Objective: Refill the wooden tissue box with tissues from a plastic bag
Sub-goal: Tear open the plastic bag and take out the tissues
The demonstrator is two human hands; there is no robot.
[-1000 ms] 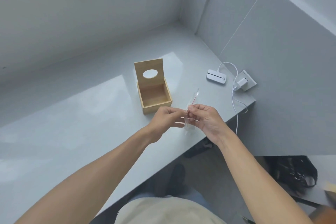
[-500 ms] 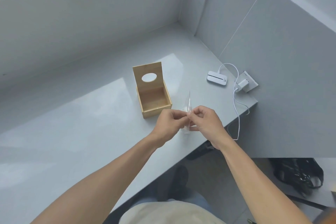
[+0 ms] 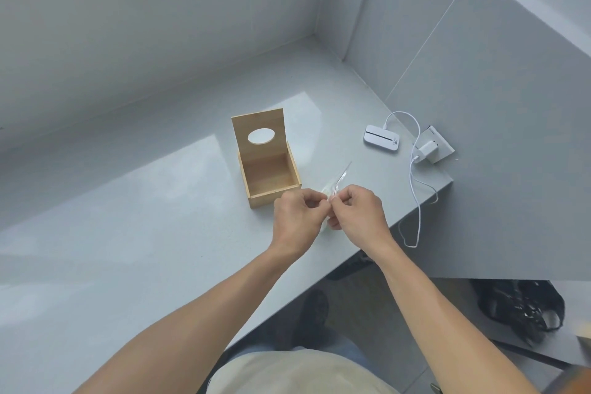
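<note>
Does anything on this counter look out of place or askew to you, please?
Only the white cable stands out: it droops off the counter edge. The wooden tissue box stands open and empty.

**Hands closed together on the bag**

Over the last second the left hand (image 3: 299,217) and right hand (image 3: 359,214) drew in until their fingertips nearly met, where a gap had separated them earlier. The clear plastic bag (image 3: 337,181) between them tipped upright half a second ago, then leaned back toward the right. Both hands shifted slightly nearer the wooden tissue box (image 3: 267,166).
</note>
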